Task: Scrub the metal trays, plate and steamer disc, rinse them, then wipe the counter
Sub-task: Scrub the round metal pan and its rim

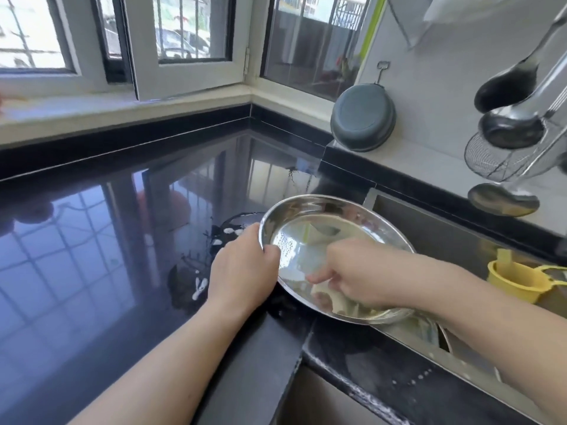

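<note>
We judge scrubbing underway: left hand (242,271) grips the plate (310,237), right hand (346,274) clutches a scrubber (337,302); rinsing, the foam-flecked counter (92,240) remain.

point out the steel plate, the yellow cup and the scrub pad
steel plate (306,207), head view, bare far rim
yellow cup (512,279), head view, outer wall
scrub pad (337,300), head view, part showing under the right hand's fingers
</note>
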